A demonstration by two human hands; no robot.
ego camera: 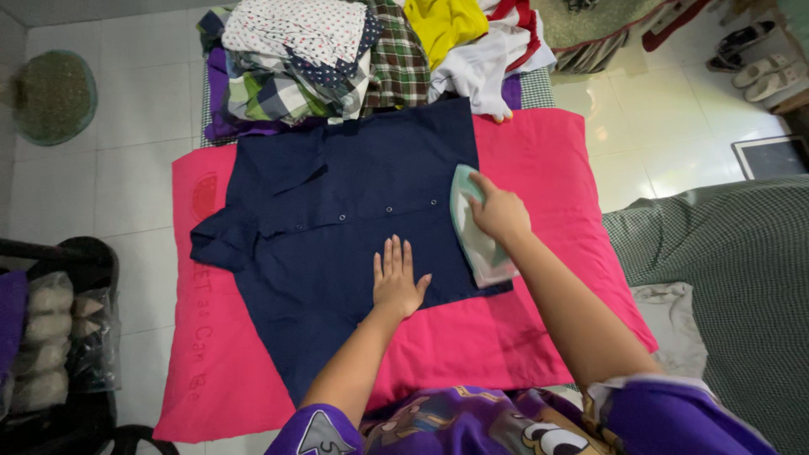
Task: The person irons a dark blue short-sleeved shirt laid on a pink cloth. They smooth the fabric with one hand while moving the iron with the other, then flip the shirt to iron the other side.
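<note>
1. The navy shirt [337,227] lies flat on the pink cloth [539,329], covering its middle. The collar end points to the far edge of the cloth. One sleeve reaches toward the left edge.
2. The iron [474,226] rests on the right edge of the shirt. Its long axis runs from the near edge of the cloth toward the far edge, with the pointed tip away from the person.
3. The right hand [499,211] is closed around the top of the iron. The handle itself is hidden under the fingers.
4. The left hand [396,278] lies palm down on the shirt, fingers spread and pointing toward the far edge. It holds nothing and presses the fabric flat.
5. The iron stands just beside the left hand, to its right and slightly farther out. The unironed width of the shirt lies to the left of both hands.
6. A pile of clothes [337,59] sits at the far edge of the cloth, touching the shirt's collar end.
</note>
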